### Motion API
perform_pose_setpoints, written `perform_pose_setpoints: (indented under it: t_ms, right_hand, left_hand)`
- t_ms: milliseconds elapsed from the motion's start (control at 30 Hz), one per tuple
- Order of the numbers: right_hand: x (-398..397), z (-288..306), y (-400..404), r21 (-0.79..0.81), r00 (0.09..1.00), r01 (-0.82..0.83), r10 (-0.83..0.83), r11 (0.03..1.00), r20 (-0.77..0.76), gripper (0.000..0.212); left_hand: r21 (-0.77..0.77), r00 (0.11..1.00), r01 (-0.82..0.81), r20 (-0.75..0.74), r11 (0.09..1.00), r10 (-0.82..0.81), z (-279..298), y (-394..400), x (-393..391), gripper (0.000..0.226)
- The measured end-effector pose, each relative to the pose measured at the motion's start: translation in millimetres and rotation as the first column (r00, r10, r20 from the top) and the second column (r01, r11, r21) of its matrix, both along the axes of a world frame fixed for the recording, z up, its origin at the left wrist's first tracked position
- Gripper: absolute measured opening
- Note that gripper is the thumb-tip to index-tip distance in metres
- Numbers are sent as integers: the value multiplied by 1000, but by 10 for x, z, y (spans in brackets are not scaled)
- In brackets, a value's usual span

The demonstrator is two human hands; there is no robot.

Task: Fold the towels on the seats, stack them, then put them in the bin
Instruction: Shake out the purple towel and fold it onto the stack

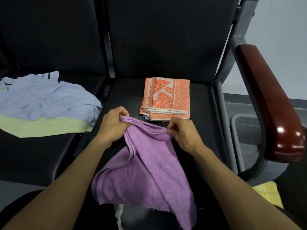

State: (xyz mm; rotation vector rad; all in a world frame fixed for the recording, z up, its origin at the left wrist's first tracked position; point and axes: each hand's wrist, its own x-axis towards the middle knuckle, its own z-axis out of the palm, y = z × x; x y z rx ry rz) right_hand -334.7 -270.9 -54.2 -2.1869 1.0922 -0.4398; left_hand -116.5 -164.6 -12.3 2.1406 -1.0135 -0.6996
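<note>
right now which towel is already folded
The orange leaf-patterned towel, a neat square on the right seat; the others lie crumpled or are still being handled.

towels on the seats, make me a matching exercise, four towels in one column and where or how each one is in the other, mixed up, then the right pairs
Things:
1. purple towel
2. orange patterned towel
3. blue towel
4. green towel

States:
A. lies flat under another towel on the left seat
B. folded, lying on the right seat
C. crumpled on top of another towel
D. pinched along its top edge by both hands

Pairs: 1-D, 2-B, 3-C, 4-A

The left hand and the right hand each pinch the purple towel's gathered top edge.
</note>
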Motion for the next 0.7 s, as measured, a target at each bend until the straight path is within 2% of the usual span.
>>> perform_pose_setpoints:
  t_ms: [133,300,433,567,700]
  right_hand:
    - [-82,140,-22,-24,990,87,-84,996,117,22]
    - [-199,446,56,-67,947,186,-160,980,280,12]
    - [-257,747,163,-173,962,221,-186,960,198,19]
    - [-356,1385,308,-233,959,233,-183,944,218,15]
    - [-443,2050,489,-250,984,146,-116,957,133,13]
  left_hand:
    - [-66,1000,-9,11,998,10,45,9,-28,13]
    - [-179,1000,-28,9,983,30,195,34,-103,15]
    - [-258,999,-36,22,965,43,481,134,-204,14]
    - [-349,996,-56,44,935,76,997,273,-296,16]
    - [-417,997,-70,-15,906,70,1570,441,-382,20]
